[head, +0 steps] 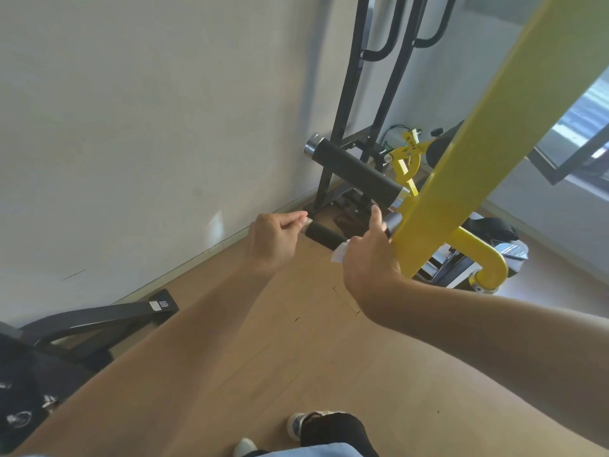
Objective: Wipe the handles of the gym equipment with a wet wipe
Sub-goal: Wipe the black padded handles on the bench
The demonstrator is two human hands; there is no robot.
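Leftmost, low against the white wall (131, 127), a black machine base (99, 319) is seen resting on the wooden floor (263, 357), with a small white label near its end. Further right, the left hand (272, 237) is held at the free end of the lower handle (324, 235) — a short bar with a black foam grip and a chrome end cap (308, 222). Its fingers are curled and pinched at that cap, though how firmly the cap is gripped cannot be told. Just beyond, the right hand (369, 255) is wrapped over the inner part of the same handle, thumb raised, and a white wet wipe (341, 252) is clamped between the palm and the grip, a crumpled corner showing at the hand's left edge. Above these, a second, thicker black handle (356, 169) with a chrome end is seen, untouched by either hand. Both handles are joined to a yellow lever arm (487, 140) — it runs diagonally to the upper right corner. Behind it, a black upright frame (349, 94) is stood by the wall, and a yellow curved tube (487, 262) is seen low on the right. At the bottom edge, a shoe (298, 425) is visible.
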